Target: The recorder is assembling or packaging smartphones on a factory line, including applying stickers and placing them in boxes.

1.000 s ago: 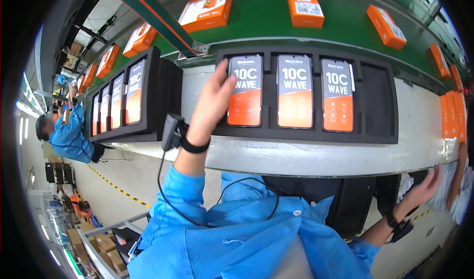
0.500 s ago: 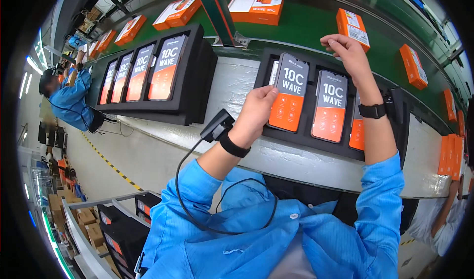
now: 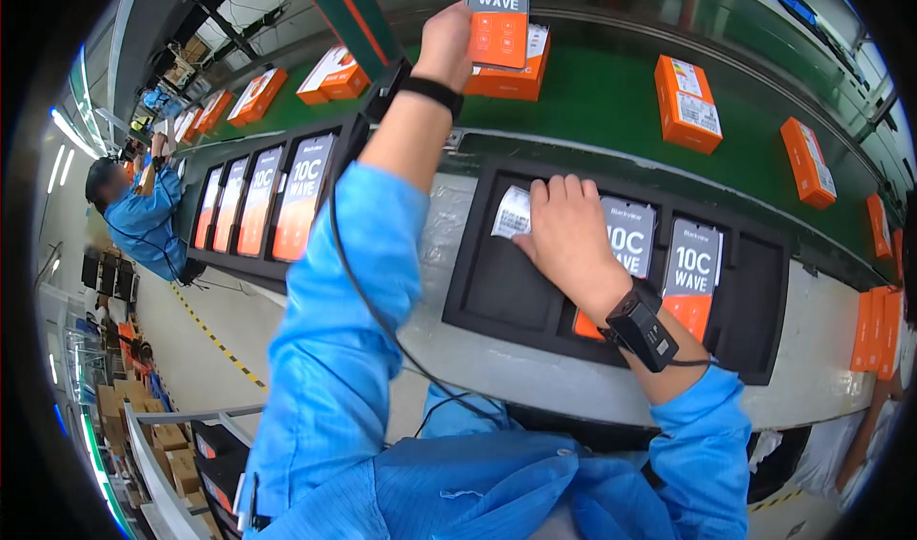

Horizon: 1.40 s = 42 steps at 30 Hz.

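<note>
My left hand [image 3: 447, 45] reaches over the green conveyor, closed on the edge of a smartphone [image 3: 499, 39] with a grey and orange screen film. The phone hangs above an orange box [image 3: 506, 85] and partly hides it. My right hand [image 3: 575, 239] is over the black foam tray [image 3: 501, 296], thumb and fingers closed on a white printed label [image 3: 513, 212] at its left compartment. Two more smartphones, one partly behind my right hand [image 3: 630, 239] and one beside it [image 3: 692, 277], sit in the tray. Its left compartment holds no phone.
Another black tray of several phones [image 3: 306, 196] stands at the left. Orange boxes [image 3: 688, 105] are spaced along the conveyor [image 3: 602, 110]. A green post [image 3: 349, 10] rises near my left forearm. Upright orange boxes [image 3: 874, 330] stand at the right. A co-worker in blue [image 3: 143, 215] is far left.
My left hand has lifted the left phone from the tray and carried it up over the conveyor. My right hand has come down from above the tray to the label. My view has shifted.
</note>
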Tool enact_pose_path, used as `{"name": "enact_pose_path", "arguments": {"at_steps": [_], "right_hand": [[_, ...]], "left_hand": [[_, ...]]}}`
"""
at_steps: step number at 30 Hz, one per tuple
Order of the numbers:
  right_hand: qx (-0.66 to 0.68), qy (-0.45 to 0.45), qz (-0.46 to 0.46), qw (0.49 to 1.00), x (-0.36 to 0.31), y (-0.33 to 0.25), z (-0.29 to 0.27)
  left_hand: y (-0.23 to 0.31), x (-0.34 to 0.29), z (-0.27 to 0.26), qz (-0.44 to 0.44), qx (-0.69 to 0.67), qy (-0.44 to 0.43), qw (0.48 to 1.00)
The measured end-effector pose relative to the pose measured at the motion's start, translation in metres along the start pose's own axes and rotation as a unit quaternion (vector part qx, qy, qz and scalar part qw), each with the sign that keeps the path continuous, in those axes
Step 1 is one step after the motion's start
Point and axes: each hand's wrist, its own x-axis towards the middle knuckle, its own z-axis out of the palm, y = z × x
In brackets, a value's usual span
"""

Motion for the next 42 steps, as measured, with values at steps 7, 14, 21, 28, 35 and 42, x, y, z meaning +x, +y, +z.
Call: {"name": "enact_pose_path", "arguments": {"at_steps": [7, 14, 21, 28, 35, 42], "right_hand": [[0.14, 0.02, -0.008, 0.99, -0.003, 0.021, 0.009], [0.272, 0.087, -0.112, 0.952, -0.001, -0.023, -0.023], [0.228, 0.084, -0.031, 0.97, 0.002, 0.015, 0.007], [0.21, 0.062, -0.034, 0.975, 0.002, 0.013, 0.014], [0.204, 0.064, -0.033, 0.976, 0.002, 0.017, 0.011], [0.209, 0.079, -0.034, 0.974, -0.001, 0.014, 0.014]], "left_hand": [[-0.051, 0.158, -0.056, 0.183, 0.854, 0.021, 0.487], [0.003, 0.26, -0.25, -0.008, 0.858, 0.087, 0.505], [-0.108, 0.165, -0.084, 0.066, 0.832, 0.041, 0.549], [-0.165, 0.08, 0.048, 0.016, 0.779, -0.002, 0.626], [-0.168, 0.05, 0.073, 0.045, 0.743, -0.096, 0.661], [-0.081, 0.065, 0.041, 0.281, 0.748, 0.127, 0.588]]}}
